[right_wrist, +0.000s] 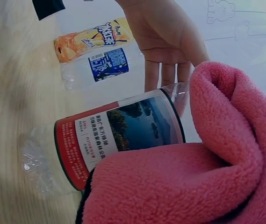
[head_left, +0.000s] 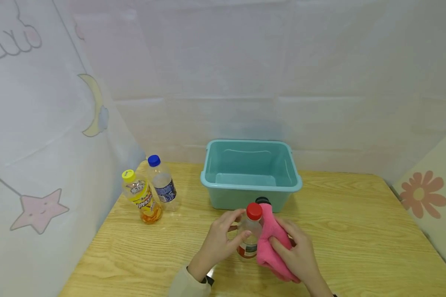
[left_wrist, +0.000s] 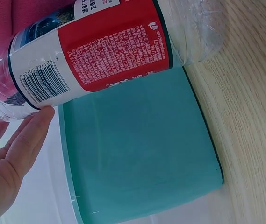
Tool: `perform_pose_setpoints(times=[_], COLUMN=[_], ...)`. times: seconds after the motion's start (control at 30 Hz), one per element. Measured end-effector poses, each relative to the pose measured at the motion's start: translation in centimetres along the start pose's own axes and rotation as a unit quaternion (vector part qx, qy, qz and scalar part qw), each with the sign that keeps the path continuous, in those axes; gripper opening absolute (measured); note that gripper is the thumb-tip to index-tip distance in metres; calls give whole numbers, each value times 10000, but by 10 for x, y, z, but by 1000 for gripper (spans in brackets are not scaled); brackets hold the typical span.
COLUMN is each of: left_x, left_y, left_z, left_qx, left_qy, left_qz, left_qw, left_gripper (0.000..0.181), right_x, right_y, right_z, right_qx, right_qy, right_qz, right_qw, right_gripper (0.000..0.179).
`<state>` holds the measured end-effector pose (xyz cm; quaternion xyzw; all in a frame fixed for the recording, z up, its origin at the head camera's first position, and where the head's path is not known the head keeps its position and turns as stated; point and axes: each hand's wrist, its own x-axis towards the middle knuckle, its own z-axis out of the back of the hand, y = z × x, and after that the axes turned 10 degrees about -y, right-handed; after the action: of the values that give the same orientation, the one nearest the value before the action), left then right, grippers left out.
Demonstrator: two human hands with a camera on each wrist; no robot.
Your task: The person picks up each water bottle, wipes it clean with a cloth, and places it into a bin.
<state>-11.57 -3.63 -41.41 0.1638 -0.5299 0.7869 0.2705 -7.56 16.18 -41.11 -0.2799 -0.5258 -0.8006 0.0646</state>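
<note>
A clear plastic bottle (head_left: 249, 231) with a red cap and red-and-white label is upright in front of the teal bin. My left hand (head_left: 221, 235) holds its left side, thumb in front and fingers reaching behind the neck. In the left wrist view, fingertips (left_wrist: 44, 114) touch the bottle near the label's upper edge. My right hand (head_left: 299, 251) grips a folded pink cloth (head_left: 271, 239), which lies against the bottle's right side and covers part of the label in the right wrist view. A dark rounded piece (head_left: 263, 200) shows at the cloth's top; I cannot tell what it is.
The teal bin (head_left: 252, 187) stands behind the hands, near the back edge of the wooden table (head_left: 342, 247). On the left are a yellow-capped bottle (head_left: 143, 198) with some orange contents and a blue-capped bottle (head_left: 164, 185). A pale printed curtain (head_left: 223, 82) hangs behind the table.
</note>
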Motion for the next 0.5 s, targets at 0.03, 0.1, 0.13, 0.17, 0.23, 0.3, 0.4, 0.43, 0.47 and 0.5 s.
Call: perform_pose_setpoints(times=[0.03,0.1,0.13,0.17,0.23,0.3,0.4,0.43,0.47,0.5], left_x=[0,0,0,0,0,0,0,0,0,0], left_y=[0,-1,-1,-1,-1,-1,0,0,-1,-1], left_z=[0,0,-1,-1,-1,-2,-2,-2,-2,-2], left_qx=[1,3,2,0,-6,-20,-20,-14,-4,0], left_qy=[6,6,2,-5,-25,-50,-98,-112,-130,-138], left_qz=[11,18,15,10,-2,-17,-76,-81,-101,-119], left_qw=[10000,10000,10000,10000,10000,10000,9999,9999,9999,9998], left_gripper=[42,42,42,42,42,42,42,42,42,42], right_x=[-1,-2,-2,-3,-3,-4,-6,-6,-7,-8], right_y=[-1,-3,-4,-4,-6,-7,-10,-11,-13,-15], right_z=[0,0,0,0,-1,-1,-2,-3,-3,-4], right_qx=[10,31,27,38,36,40,-2,4,-16,-28], right_qy=[7,11,15,27,38,84,143,180,197,212], right_qz=[-28,-83,-109,-124,-177,-267,-488,-574,-654,-730], right_qw=[10000,10000,9999,9999,9998,9996,9987,9982,9977,9971], right_gripper=[48,48,48,48,47,46,43,42,41,40])
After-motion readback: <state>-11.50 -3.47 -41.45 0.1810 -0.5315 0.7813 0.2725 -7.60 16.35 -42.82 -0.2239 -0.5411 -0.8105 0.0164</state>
